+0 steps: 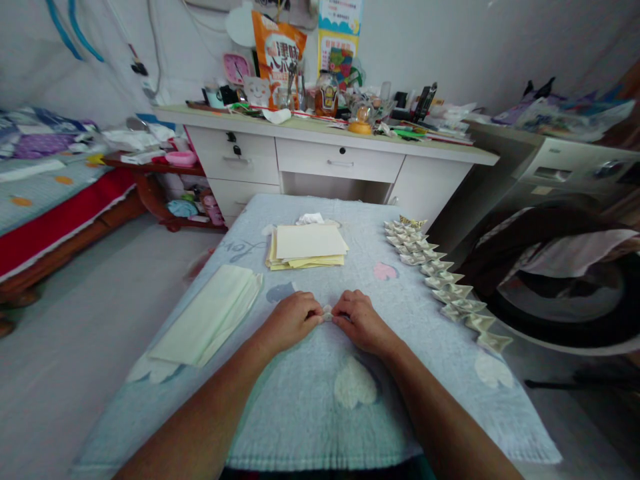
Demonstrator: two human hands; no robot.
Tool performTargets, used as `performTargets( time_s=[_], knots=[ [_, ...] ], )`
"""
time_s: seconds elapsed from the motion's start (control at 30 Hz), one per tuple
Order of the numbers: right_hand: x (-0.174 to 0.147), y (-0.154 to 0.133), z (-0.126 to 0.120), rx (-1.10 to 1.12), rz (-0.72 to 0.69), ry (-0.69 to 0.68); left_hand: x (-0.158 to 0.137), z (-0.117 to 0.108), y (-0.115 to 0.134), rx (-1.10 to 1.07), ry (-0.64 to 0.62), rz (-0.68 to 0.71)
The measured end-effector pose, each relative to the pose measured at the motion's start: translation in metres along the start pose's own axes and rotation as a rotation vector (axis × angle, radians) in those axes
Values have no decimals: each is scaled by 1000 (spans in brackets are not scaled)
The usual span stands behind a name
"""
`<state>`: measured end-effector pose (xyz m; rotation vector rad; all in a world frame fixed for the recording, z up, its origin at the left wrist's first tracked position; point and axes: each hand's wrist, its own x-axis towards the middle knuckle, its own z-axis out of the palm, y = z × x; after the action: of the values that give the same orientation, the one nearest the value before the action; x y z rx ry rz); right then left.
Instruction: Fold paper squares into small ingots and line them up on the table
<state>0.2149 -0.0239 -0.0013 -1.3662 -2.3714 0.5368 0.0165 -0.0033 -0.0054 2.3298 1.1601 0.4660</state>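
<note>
Between my hands, over the middle of the cloth-covered table (305, 413), is a small folded paper (327, 315). My left hand (299, 319) pinches its left end and my right hand (359, 319) pinches its right end. Most of the paper is hidden by the fingers, so its full shape does not show. Beyond the hands lies a stack of cream and yellow paper (311, 242). A pale green folded paper bundle (205, 313) rests left of my left hand. Down the right edge runs a row of several folded paper boats (453, 291).
A crumpled white piece (310, 218) sits behind the stack. White desk (340, 160) stands at the far side, crowded with a honey-coloured jar (327, 97) and an orange snack bag (278, 57). A washing machine (565, 180) is at right, a bed (60, 193) at left.
</note>
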Motion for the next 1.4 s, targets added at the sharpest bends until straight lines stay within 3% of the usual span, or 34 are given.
performTargets(
  time_s=[0.5,1.1,1.4],
  knots=[
    [6,-4,7,-132,226,27,1,4,5,50,107,-110],
    [10,-10,7,-275,266,-6,1,6,-5,95,128,-135],
    [12,-10,8,-293,271,-10,4,6,-9,6,123,-154]
  ],
)
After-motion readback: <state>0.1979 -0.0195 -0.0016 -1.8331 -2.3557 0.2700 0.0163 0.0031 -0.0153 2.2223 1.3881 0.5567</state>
